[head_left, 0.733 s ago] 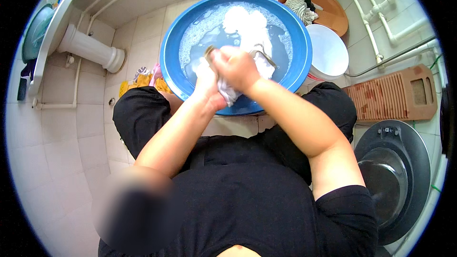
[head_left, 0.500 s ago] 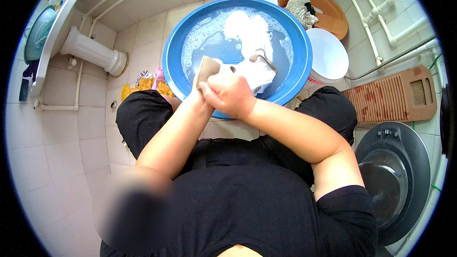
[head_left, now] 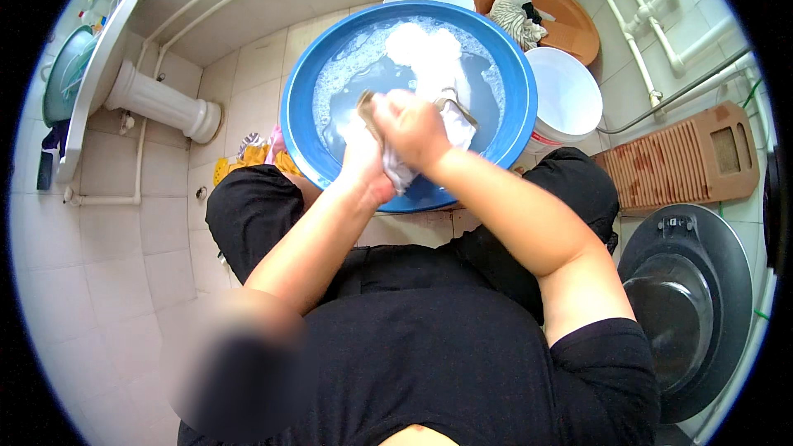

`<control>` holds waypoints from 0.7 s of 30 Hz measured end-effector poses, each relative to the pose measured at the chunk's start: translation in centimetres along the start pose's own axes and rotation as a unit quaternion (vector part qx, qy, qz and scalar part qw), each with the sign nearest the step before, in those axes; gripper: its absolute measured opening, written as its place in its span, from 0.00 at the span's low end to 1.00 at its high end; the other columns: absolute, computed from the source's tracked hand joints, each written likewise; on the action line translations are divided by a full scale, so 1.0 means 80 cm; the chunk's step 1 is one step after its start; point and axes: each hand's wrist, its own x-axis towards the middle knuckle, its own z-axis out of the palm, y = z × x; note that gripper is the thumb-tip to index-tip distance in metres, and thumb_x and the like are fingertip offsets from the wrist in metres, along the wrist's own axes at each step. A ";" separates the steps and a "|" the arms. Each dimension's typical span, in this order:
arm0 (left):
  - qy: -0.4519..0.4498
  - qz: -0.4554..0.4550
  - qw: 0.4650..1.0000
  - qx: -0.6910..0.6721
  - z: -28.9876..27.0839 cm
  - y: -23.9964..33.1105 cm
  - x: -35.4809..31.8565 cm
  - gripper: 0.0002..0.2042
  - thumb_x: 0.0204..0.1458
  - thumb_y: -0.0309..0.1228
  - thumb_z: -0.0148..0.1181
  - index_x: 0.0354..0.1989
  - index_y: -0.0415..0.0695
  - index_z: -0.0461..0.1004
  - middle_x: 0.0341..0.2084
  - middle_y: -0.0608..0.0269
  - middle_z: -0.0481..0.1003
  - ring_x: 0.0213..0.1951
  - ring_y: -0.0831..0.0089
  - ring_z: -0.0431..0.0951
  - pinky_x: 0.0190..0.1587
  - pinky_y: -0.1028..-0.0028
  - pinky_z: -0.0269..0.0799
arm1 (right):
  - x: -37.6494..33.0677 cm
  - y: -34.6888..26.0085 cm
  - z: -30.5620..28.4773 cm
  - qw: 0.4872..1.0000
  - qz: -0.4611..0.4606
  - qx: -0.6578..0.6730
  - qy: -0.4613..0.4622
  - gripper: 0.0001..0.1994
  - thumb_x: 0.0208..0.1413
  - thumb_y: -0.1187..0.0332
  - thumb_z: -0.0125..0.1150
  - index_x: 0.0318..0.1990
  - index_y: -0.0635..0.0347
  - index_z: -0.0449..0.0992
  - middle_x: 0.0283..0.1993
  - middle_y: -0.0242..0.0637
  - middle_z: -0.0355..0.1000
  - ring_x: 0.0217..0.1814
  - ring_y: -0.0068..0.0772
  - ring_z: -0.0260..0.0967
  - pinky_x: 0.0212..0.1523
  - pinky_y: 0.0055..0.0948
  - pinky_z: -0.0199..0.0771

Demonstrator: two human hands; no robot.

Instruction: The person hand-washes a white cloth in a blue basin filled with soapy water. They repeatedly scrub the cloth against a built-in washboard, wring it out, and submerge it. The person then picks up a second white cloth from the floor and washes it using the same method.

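Note:
A wide blue basin (head_left: 291, 107) of soapy water stands before me, with a wet white garment (head_left: 438, 66) bunched up in it. The garment has tan trim, and one part of it is lifted over the near side of the basin. My left hand (head_left: 362, 157) grips this part from the left, with the tan edge sticking up above the fingers. Closed in a fist, my right hand (head_left: 417, 130) presses on the same cloth and is slightly smeared by motion. White fabric hangs between my wrists near the rim. My right hand hides some of the left hand's fingers.
White buckets (head_left: 566, 95) stand behind and right of the basin, beside a brown tub (head_left: 578, 29) holding striped cloth. A brown washboard (head_left: 669, 157) and a dark round lid-like object (head_left: 686, 314) are at right. Yellow cloth (head_left: 252, 155) lies left, near a white pedestal (head_left: 165, 103).
My right hand has shifted up and slightly right over the cloth. The tan edge is more crumpled, and white fabric now shows below, between the wrists.

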 end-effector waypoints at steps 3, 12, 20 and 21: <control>-0.008 0.034 0.999 -0.007 0.020 -0.006 -0.013 0.17 0.55 0.47 0.44 0.40 0.47 0.67 0.36 0.60 0.72 0.38 0.69 0.74 0.40 0.66 0.72 | 0.005 0.007 -0.014 1.000 0.015 0.024 -0.002 0.17 0.51 0.58 0.49 0.19 0.62 0.69 0.22 0.50 0.67 0.27 0.53 0.66 0.27 0.41 0.65; -0.001 0.016 0.995 0.100 0.010 -0.006 -0.018 0.16 0.55 0.44 0.43 0.41 0.44 0.67 0.35 0.59 0.72 0.37 0.68 0.73 0.41 0.67 0.71 | 0.005 0.009 -0.019 0.999 0.017 -0.022 -0.027 0.15 0.51 0.55 0.51 0.23 0.55 0.71 0.25 0.46 0.68 0.28 0.49 0.66 0.28 0.41 0.65; -0.072 0.191 0.910 0.362 0.020 0.056 -0.038 0.11 0.54 0.35 0.49 0.23 0.43 0.70 0.19 0.71 0.68 0.23 0.83 0.64 0.28 0.82 0.60 | 0.036 0.010 -0.062 0.877 0.111 0.395 -0.250 0.23 0.52 0.54 0.52 0.49 0.61 0.65 0.38 0.38 0.70 0.43 0.23 0.62 0.46 0.23 0.62; -0.074 0.243 0.889 0.382 0.021 0.059 -0.035 0.12 0.55 0.35 0.49 0.23 0.44 0.70 0.19 0.71 0.69 0.21 0.84 0.63 0.25 0.84 0.58 | 0.039 0.004 -0.057 0.910 0.097 0.265 -0.303 0.28 0.49 0.53 0.55 0.54 0.59 0.60 0.37 0.36 0.70 0.40 0.24 0.64 0.43 0.25 0.64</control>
